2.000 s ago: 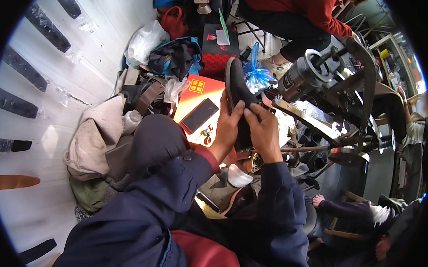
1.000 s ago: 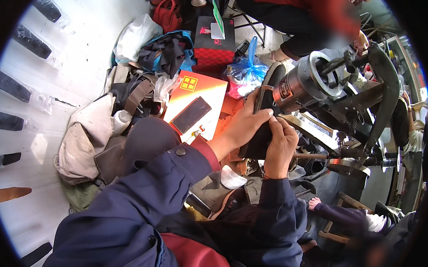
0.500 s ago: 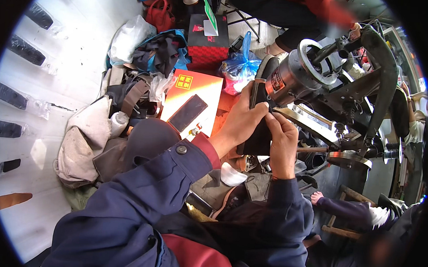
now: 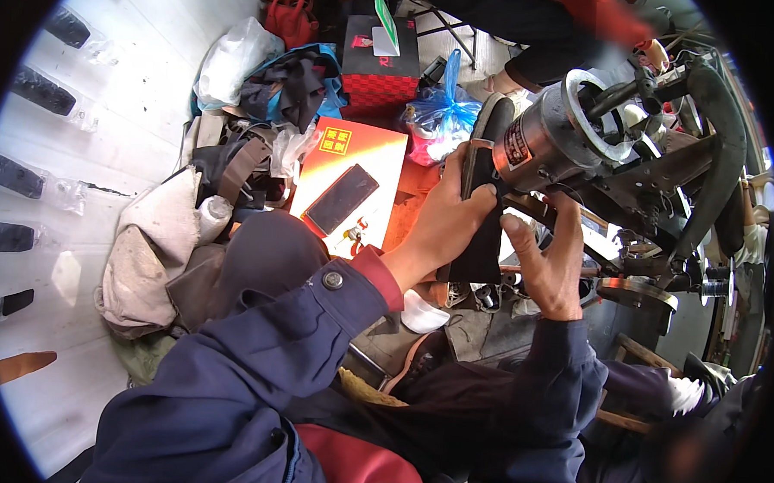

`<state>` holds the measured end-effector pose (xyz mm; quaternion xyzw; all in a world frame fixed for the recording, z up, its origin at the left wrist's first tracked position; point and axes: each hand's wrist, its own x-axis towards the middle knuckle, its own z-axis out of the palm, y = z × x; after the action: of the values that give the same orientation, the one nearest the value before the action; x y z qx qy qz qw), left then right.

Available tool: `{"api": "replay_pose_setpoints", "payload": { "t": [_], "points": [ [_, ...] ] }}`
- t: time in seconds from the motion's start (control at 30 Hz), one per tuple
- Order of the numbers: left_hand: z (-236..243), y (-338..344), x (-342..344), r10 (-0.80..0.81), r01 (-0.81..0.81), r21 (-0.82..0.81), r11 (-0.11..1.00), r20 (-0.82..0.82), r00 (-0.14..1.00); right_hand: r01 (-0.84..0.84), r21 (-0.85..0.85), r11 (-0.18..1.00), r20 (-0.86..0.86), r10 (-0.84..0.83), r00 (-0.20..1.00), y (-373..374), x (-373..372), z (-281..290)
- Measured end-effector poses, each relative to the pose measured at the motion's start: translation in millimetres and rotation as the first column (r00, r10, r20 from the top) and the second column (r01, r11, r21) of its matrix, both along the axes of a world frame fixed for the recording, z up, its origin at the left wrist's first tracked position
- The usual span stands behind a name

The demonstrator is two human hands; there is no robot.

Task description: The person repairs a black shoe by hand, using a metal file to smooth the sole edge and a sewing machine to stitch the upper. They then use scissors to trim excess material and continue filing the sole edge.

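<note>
My left hand (image 4: 440, 218) grips a black boot (image 4: 472, 262), held upright against a metal cylinder head (image 4: 543, 132) of a sewing machine; its thumb lies across the boot's side. To the right of the boot, my right hand (image 4: 554, 262) is open, thumb apart and bent near the boot, fingers reaching up beneath the cylinder, their tips partly hidden. Whether those fingertips touch the machine I cannot tell. The machine's dark curved arm (image 4: 715, 144) and a round metal wheel (image 4: 631, 291) stand to the right.
An orange box (image 4: 321, 178) carries a phone (image 4: 343, 196). Behind are a black-and-red box (image 4: 376, 90), blue plastic bag (image 4: 449, 115), red handbag (image 4: 289, 21) and piled cloth (image 4: 144, 265). A person in red (image 4: 596, 13) is at upper right, another person (image 4: 657, 391) at lower right.
The boot went from lower in front of me to against the machine head. My right hand has let go of the boot and moved rightward and up beneath the cylinder, fingers spreading.
</note>
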<state>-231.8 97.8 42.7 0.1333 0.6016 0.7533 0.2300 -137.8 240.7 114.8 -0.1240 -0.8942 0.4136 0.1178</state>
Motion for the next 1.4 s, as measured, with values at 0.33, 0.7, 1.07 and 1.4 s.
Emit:
{"api": "replay_pose_setpoints", "payload": {
  "t": [0.33, 0.7, 1.07, 1.4],
  "points": [
    [4, -1, -1, 0.006, -0.01, -0.096, 0.995, -0.04, 0.999, 0.112, 0.606, 0.787, -0.189, 0.006, 0.982, 118, -4, -56],
    [8, 2, -2, -0.022, 0.021, -0.03, 0.999, -0.029, 0.999, 0.349, 0.62, 0.703, -0.141, -0.337, 0.931, 162, -2, -102],
    [-4, -1, -1, 0.036, -0.038, -0.029, 0.999, -0.057, 0.998, 0.212, -0.609, 0.764, -0.232, -0.427, 0.874, 73, 66, -30],
    [17, -3, 6, 0.443, -0.452, 0.08, 0.888, -0.41, 0.798, 0.409, -0.451, 0.793, -0.056, -0.482, 0.874, -4, 121, -40]
  ]
}}
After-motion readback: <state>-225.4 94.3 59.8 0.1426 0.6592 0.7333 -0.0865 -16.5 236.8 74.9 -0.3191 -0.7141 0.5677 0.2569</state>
